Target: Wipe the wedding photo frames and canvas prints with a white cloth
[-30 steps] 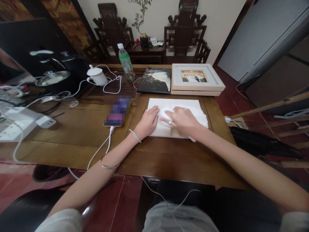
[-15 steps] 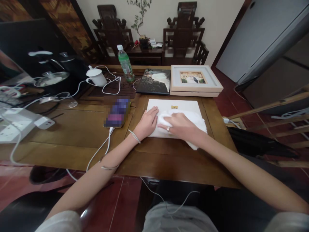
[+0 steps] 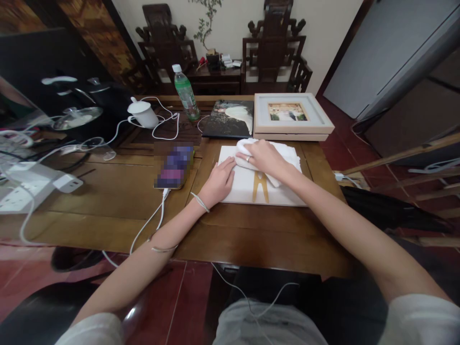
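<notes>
A flat white board (image 3: 240, 190) lies on the wooden table, with a gold-coloured two-legged piece (image 3: 260, 188) on its surface, its upper part covered. My left hand (image 3: 220, 181) rests flat on the board's left edge, fingers stretched out and holding nothing. A bunched white cloth (image 3: 288, 152) is pressed on the far part of the board under my right hand (image 3: 264, 155), whose fingers are closed on it. The cloth's right end spreads loosely toward the board's right side.
Behind the board are a dark picture panel (image 3: 230, 120) and a pale framed picture (image 3: 293, 115). A phone (image 3: 174, 167) on a cable (image 3: 161, 206) lies to the left. Farther off stand a green-labelled bottle (image 3: 186, 93), a lidded white cup (image 3: 143, 114) and a power strip (image 3: 25, 187).
My right hand has slid the cloth away from me toward the board's far edge. The gold piece's legs now show, and its far end is covered. My left hand stays put.
</notes>
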Demonstrator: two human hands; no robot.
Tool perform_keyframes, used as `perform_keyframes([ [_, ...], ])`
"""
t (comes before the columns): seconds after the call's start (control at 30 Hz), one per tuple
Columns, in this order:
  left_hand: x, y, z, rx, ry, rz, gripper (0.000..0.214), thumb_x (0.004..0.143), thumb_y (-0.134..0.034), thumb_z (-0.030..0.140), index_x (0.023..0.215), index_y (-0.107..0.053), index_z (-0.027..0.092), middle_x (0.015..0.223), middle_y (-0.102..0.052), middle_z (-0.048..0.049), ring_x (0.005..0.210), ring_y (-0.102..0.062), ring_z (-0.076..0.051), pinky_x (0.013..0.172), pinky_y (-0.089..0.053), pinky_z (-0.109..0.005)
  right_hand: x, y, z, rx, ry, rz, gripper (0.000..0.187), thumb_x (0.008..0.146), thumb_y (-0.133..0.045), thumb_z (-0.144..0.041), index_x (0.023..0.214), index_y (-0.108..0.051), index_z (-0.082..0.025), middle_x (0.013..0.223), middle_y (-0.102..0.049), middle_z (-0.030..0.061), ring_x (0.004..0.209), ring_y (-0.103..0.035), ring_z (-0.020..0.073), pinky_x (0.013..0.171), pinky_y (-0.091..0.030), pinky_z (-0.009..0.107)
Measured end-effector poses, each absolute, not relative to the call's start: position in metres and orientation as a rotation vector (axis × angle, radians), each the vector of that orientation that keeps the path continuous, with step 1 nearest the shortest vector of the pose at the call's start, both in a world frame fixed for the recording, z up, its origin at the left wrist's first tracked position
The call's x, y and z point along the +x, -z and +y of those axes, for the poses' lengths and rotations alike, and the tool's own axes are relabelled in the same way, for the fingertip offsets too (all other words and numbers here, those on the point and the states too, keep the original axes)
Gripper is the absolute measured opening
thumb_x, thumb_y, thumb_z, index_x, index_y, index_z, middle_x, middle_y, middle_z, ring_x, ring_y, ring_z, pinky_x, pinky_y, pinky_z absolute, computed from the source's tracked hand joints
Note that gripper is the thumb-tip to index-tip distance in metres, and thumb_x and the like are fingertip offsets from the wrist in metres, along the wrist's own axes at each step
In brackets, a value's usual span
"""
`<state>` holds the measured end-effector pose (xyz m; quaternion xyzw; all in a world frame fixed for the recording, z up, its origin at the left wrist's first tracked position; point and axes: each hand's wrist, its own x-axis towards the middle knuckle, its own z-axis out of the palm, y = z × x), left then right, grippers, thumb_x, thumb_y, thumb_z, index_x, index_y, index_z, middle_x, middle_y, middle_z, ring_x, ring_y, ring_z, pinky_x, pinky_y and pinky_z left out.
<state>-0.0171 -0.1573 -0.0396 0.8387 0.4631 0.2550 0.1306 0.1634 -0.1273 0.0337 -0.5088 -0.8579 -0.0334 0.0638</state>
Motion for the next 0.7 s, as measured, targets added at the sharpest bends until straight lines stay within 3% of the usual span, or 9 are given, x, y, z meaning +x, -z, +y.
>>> perform_keyframes([
  [0.17, -0.017, 0.039, -0.157, 2.426, -0.755, 1.344, 0.041, 0.096, -0.038, 0.015, 0.133, -0.055, 0.013, 0.148, -0.051, -0.0163, 0.141, -0.043, -0.028, 0.118, -0.033, -0.056, 0.159, -0.032, -0.124, -1.538, 0.134, -2.6, 0.042, 0.101, -0.043, -0.042, 0.103, -0.069, -0.01, 0.092, -0.07, 0.018, 0.082, -0.062, 0.0261, 0.064, -0.031, 0.032],
  [0.5, -0.02, 0.044, -0.154, 2.427, -0.758, 1.349, 0.039, 0.095, -0.04, 0.016, 0.131, -0.056, 0.012, 0.146, -0.052, -0.0176, 0.143, -0.042, -0.028, 0.117, -0.033, -0.056, 0.155, -0.041, -0.231, -1.238, -0.126, -2.829, 0.039, 0.1, -0.047, -0.046, 0.093, -0.07, -0.014, 0.076, -0.065, 0.0108, 0.068, -0.052, 0.0184, 0.06, -0.024, 0.032],
  [0.7, -0.021, 0.043, -0.155, 2.416, -0.77, 1.341, 0.04, 0.095, -0.042, 0.017, 0.132, -0.055, 0.014, 0.148, -0.051, -0.0164, 0.141, -0.044, -0.027, 0.117, -0.035, -0.053, 0.161, -0.041, -0.194, -1.386, -0.112, -2.797, 0.042, 0.099, -0.046, -0.049, 0.096, -0.07, -0.015, 0.079, -0.068, 0.0112, 0.067, -0.055, 0.0193, 0.059, -0.025, 0.031],
])
